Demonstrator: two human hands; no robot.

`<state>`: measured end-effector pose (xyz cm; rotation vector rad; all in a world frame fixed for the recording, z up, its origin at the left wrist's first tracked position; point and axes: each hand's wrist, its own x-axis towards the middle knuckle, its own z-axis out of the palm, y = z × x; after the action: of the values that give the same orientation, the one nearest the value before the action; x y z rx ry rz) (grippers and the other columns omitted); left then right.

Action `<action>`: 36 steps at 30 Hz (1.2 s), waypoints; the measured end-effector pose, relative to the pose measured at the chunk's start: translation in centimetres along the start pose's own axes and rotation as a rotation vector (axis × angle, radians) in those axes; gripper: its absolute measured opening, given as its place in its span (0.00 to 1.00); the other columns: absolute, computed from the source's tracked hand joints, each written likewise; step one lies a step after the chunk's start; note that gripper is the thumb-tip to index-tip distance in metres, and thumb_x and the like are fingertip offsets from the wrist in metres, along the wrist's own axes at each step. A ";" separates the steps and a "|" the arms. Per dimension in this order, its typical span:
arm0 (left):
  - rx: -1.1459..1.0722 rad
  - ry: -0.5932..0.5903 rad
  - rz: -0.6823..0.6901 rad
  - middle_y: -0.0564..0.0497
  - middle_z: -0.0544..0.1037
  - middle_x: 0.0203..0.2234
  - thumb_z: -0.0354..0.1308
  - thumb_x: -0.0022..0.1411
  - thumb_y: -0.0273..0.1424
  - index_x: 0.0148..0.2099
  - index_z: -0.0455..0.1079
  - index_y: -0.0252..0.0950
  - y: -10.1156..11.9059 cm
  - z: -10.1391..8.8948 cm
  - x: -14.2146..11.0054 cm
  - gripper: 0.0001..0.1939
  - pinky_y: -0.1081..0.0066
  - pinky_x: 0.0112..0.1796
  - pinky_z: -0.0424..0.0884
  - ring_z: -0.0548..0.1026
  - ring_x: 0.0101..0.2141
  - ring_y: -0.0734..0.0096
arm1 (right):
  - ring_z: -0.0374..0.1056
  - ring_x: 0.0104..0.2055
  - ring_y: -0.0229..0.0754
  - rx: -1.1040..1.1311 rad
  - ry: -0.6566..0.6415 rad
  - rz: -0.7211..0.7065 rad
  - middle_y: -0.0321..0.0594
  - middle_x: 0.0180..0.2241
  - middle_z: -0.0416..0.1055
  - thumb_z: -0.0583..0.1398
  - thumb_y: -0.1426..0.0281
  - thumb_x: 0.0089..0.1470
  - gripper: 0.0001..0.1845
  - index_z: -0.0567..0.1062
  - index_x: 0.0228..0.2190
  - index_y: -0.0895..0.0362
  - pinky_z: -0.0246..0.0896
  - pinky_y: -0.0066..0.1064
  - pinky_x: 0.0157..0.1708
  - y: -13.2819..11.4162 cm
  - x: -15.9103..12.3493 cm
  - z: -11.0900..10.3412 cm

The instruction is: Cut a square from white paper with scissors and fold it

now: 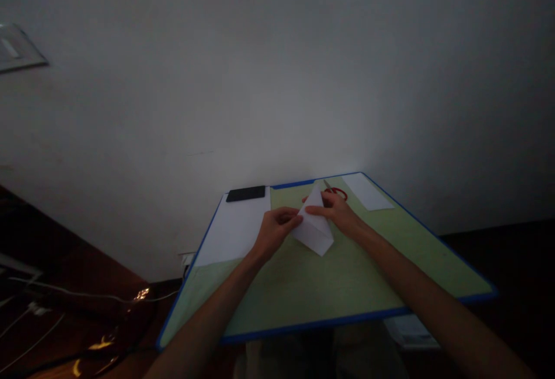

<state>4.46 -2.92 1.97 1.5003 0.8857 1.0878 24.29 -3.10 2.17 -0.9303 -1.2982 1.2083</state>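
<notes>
A folded white paper [315, 226], pointed at its far end, lies on a green board with a blue rim [303, 326]. My left hand [274, 230] pinches the paper's left edge with curled fingers. My right hand [337, 210] presses on the paper's right side, fingers together over the fold. Red-handled scissors [337, 192] lie just beyond my right hand.
A white sheet [234, 230] covers the board's left part, with a black phone [245, 193] at its far end. Another white slip [367, 192] lies at the far right corner. Cables [65, 295] trail over the dark floor on the left. A pale wall rises behind.
</notes>
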 end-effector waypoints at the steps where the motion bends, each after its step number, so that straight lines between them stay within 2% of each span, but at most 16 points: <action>1: -0.004 -0.001 0.008 0.45 0.83 0.32 0.71 0.51 0.36 0.39 0.78 0.32 0.0 0.0 0.0 0.16 0.68 0.37 0.74 0.80 0.34 0.63 | 0.72 0.35 0.44 0.000 0.005 0.002 0.40 0.35 0.78 0.72 0.63 0.37 0.22 0.81 0.37 0.57 0.64 0.34 0.36 0.1 0.0 0.0; 7: 0.090 0.011 0.056 0.44 0.83 0.32 0.70 0.51 0.39 0.38 0.78 0.32 -0.2 -0.1 0.2 0.16 0.68 0.36 0.74 0.80 0.34 0.61 | 0.72 0.34 0.44 0.023 0.072 -0.030 0.40 0.35 0.79 0.72 0.63 0.37 0.20 0.80 0.35 0.57 0.66 0.35 0.36 0.1 -0.1 0.1; 13: 0.145 0.061 0.064 0.45 0.83 0.31 0.70 0.51 0.39 0.35 0.79 0.33 -0.2 -0.1 0.2 0.14 0.68 0.35 0.74 0.80 0.34 0.61 | 0.73 0.36 0.45 -0.001 0.059 -0.033 0.41 0.35 0.78 0.72 0.63 0.37 0.21 0.79 0.36 0.56 0.66 0.36 0.37 0.1 -0.1 0.4; 22: 0.174 0.046 0.076 0.44 0.84 0.33 0.66 0.55 0.41 0.35 0.80 0.33 0.3 0.1 0.0 0.14 0.66 0.38 0.75 0.81 0.36 0.59 | 0.72 0.35 0.44 -0.015 0.047 -0.032 0.40 0.34 0.78 0.72 0.63 0.37 0.21 0.79 0.35 0.57 0.65 0.35 0.36 -0.2 -0.2 0.4; 29: 0.208 0.024 0.098 0.45 0.84 0.34 0.65 0.57 0.40 0.35 0.79 0.34 0.2 0.0 0.0 0.13 0.66 0.40 0.75 0.80 0.37 0.59 | 0.70 0.33 0.43 -0.005 0.094 -0.071 0.40 0.33 0.77 0.68 0.58 0.46 0.18 0.81 0.36 0.57 0.62 0.32 0.33 -0.1 0.0 0.2; 36: 0.197 0.027 0.096 0.45 0.84 0.34 0.67 0.55 0.41 0.36 0.79 0.34 0.1 0.1 0.0 0.14 0.66 0.40 0.75 0.80 0.37 0.59 | 0.69 0.33 0.43 -0.030 0.131 -0.108 0.40 0.32 0.76 0.69 0.58 0.44 0.18 0.80 0.34 0.57 0.60 0.33 0.33 -0.1 0.1 0.1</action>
<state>4.50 -2.99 2.05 1.7083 0.9706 1.1188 24.24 -3.06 2.27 -0.9331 -1.2481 1.0306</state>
